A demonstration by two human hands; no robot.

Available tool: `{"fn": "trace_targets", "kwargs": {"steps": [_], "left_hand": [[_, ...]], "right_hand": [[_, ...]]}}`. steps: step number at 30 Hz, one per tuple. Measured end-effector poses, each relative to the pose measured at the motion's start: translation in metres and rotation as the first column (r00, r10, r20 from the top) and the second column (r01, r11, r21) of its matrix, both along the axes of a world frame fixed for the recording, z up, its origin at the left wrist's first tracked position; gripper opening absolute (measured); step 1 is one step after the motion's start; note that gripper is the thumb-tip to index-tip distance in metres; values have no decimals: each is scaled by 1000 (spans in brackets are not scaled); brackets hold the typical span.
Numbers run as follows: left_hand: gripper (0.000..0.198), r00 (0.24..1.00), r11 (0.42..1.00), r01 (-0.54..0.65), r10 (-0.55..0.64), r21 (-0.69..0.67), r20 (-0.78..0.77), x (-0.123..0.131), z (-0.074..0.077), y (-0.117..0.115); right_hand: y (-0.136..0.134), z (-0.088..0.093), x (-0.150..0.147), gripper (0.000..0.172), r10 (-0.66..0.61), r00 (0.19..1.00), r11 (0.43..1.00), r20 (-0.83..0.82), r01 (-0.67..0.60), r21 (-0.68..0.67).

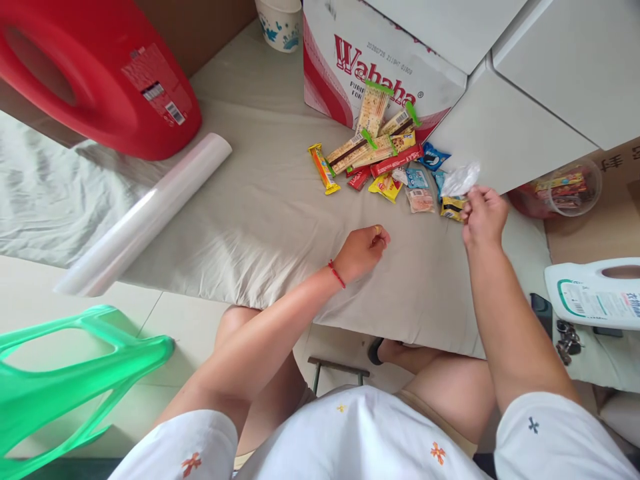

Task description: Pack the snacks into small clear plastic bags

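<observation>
right hand (483, 217) pinches a clear bag (460, 179), left hand (361, 252) curled, can't tell if holding anything; slick bag might slip onto the snack pile (390, 160)

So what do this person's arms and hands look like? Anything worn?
Both arms are bare below short white sleeves: the left sleeve carries an orange cross mark, the right sleeve a dark blue one. A thin red cord bracelet circles the left wrist. The left hand and right hand wear no gloves.

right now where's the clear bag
Head view, right of centre: the clear bag is pinched in the right hand, at the snack pile's right edge.
</observation>
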State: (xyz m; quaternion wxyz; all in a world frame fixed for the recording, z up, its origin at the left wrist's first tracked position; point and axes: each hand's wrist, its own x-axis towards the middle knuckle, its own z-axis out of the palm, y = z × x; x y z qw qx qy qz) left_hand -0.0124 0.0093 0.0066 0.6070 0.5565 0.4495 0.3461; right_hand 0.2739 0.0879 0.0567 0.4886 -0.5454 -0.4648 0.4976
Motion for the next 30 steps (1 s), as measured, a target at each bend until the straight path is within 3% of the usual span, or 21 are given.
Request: {"fn": "trace_targets", "kwargs": {"steps": [1,2,5,7,11,15,18,20,22,30], "left_hand": [[5,995,996,-17,26,-91,97,1,2,0],[9,980,983,-30,64,-182,189,2,4,0],[34,906,924,14,150,-383,395,2,9,0],[37,875,913,67,141,-404,464,1,8,1],[24,905,957,-5,128,-290,406,2,0,3],[21,954,976,-107,155,-191,255,5,-5,0],[31,963,987,-35,76,-159,260,6,-3,-4],[40,947,984,59,-1,-170,321,6,0,-7],[50,932,975,94,-15,-199,363,6,2,-9],[53,909,964,-34,140,-264,393,6,1,-3]], "right_hand": [[-21,-3,-15,27,-99,992,992,-78,105,75],[-41,-7,-31,30,-107,983,990,-146,119,73],[-88,-24,-70,36,-35,972,999,-233,26,-42],[-101,-36,-86,38,-2,961,994,-275,-29,-107],[-99,-55,-95,41,-43,967,998,-250,32,-50],[-96,-68,-89,42,-138,988,973,-72,149,174],[-100,-75,-85,31,-169,977,945,134,122,302],[-103,-78,-84,21,-175,963,950,203,111,291],[-105,-78,-85,19,-174,967,961,184,126,247],[-107,-68,-93,27,-181,979,975,-89,191,117]]}}
